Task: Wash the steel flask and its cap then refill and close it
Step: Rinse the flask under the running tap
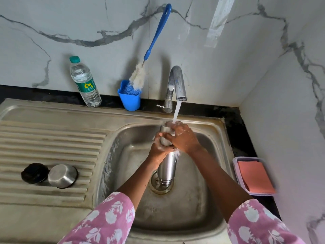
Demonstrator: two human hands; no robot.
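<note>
The steel flask (167,166) stands upright over the drain of the sink basin (126,155), its mouth under the running tap (178,83). My left hand (159,149) wraps around its upper body, wet and soapy. My right hand (182,138) grips the neck just below the mouth, where the water stream lands. On the ribbed drainboard (52,138) at the left lie two cap parts: a black inner lid (34,173) and a steel outer cap (62,176), open side down, touching each other.
A blue-handled bottle brush (154,44) stands in a blue holder (130,98) behind the sink, next to a plastic water bottle (84,83). A clear tray with a pink cloth (255,176) sits on the black counter at the right, near the wall.
</note>
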